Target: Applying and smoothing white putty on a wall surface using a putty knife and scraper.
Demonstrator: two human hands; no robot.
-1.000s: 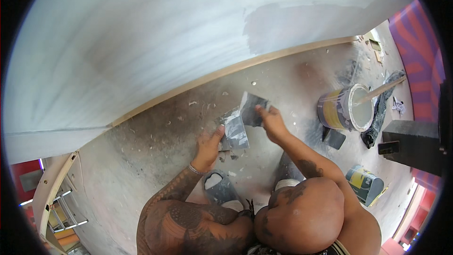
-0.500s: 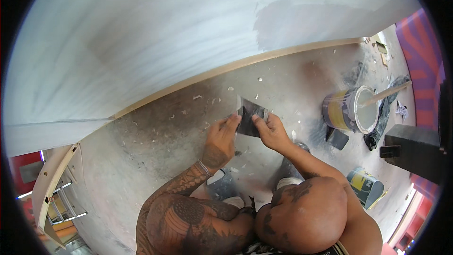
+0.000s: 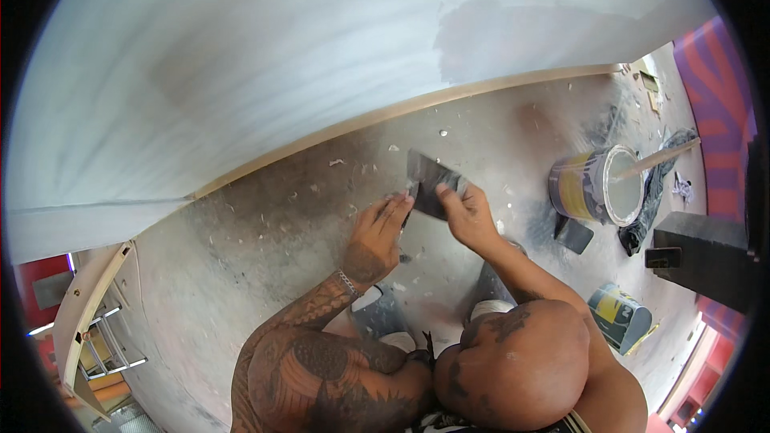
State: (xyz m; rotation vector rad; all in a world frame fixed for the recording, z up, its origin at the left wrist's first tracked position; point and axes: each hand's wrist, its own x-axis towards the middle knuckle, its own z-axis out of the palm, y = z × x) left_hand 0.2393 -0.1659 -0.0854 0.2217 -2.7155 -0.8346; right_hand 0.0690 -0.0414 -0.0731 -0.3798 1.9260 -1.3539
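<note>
My right hand (image 3: 469,216) pinches a dark, thin rectangular sheet (image 3: 431,180), its thumb lying on the upper face. Whether this is sandpaper or a flat spreader I cannot tell. At the sheet's left edge is my left hand (image 3: 377,228), fingers together and pointing up toward it. A narrow dark edge shows beneath those fingertips; what they hold is mostly hidden. Both hands are above the concrete floor, between my bent knees and the wall (image 3: 305,40).
A bucket (image 3: 581,184) of pale paste with a stick in it stands to the right, beside a dark flat plate (image 3: 573,235). Nearer lies a tipped yellow-and-dark container (image 3: 619,317). A black box (image 3: 698,252) stands far right, a ladder (image 3: 112,345) at left.
My right hand has lifted slightly up and right with the dark sheet, tilting it. My left fingers have slid off its face to its left edge.
</note>
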